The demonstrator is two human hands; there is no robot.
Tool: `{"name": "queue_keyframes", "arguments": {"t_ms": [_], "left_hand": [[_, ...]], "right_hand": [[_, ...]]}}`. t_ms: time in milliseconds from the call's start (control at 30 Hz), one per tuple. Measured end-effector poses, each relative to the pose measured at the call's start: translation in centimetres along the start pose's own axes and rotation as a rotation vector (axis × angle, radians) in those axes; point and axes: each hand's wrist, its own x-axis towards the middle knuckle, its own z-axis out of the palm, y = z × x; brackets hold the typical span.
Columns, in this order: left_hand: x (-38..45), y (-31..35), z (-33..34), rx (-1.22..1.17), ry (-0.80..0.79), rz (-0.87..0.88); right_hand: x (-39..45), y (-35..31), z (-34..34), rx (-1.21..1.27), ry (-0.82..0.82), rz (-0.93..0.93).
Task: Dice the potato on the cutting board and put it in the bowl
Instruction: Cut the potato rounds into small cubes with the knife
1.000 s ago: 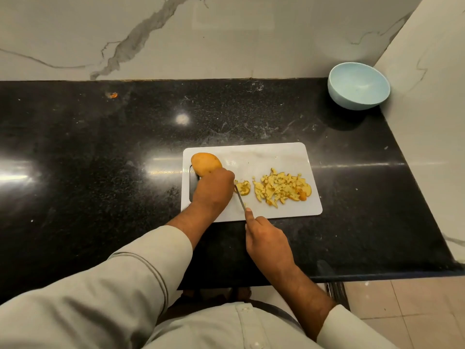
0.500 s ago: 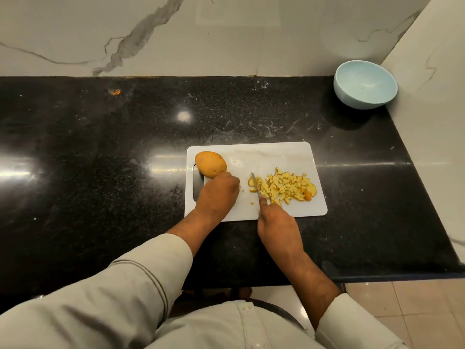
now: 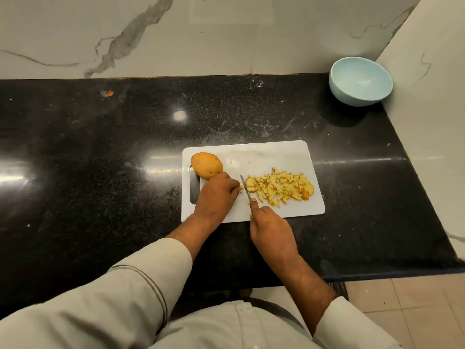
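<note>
forearms reach in from the near edge, both in pale rolled-back sleeves, angled toward the white cutting board (image 3: pixel 276 152). the left hand (image 3: pixel 216 195) lies knuckles-up on the left half of the board, fingers curled under; a small potato piece seems to sit at its fingertips, but whether it is pinched cannot be told. the right hand (image 3: pixel 271 227) comes in lower and to the right, fist wrapped round the handle of a knife (image 3: pixel 245 187), index finger laid straight along the spine. the thin metal blade points away to the far left, tip down on the board between the two hands, just left of the diced potato (image 3: pixel 279 188).

that pile is a loose scatter of small pale yellow cubes and slivers with bits of tan skin, spread over the right half of the board. a whole potato piece (image 3: pixel 206 165), rounded, smooth and tan-skinned, sits at the far left corner of the board, beside the handle slot and touching the back of the left hand. the board is flat plastic with rounded corners, on a glossy black speckled counter (image 3: pixel 100 147). a pale blue round bowl (image 3: pixel 360 80) stands well apart in the far right corner, against veined white marble walls.
</note>
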Motion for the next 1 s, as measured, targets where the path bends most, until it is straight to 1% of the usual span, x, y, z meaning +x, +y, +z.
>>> {"name": "queue_keyframes", "arguments": {"t_ms": [300,433,567,633,767,833,1000], "left_hand": [[0.4,0.5,0.1,0.013,-0.032,0.051],[0.3,0.5,0.2,0.006,-0.012,0.03],[0.0,0.6,0.4,-0.006,0.004,-0.004],[-0.1,0.3,0.4,-0.023,-0.002,-0.019],[-0.1,0.1,0.0,-0.071,0.009,-0.025],[-0.2,0.2,-0.1,-0.074,0.009,-0.032],[-0.2,0.4,-0.1,-0.045,0.001,-0.028]], "right_hand": [[0.7,-0.5,0.2,-0.043,-0.046,-0.001],[1.0,-1.0,0.4,-0.104,-0.078,-0.007],[-1.3,-0.1,0.4,-0.138,-0.121,-0.049],[-2.0,0.2,0.2,-0.115,-0.106,-0.036],[-1.6,0.3,-0.4,-0.043,-0.023,-0.003],[-1.2,-0.2,-0.5,-0.018,-0.015,-0.001],[0.1,-1.0,0.1,-0.043,-0.005,-0.018]]}}
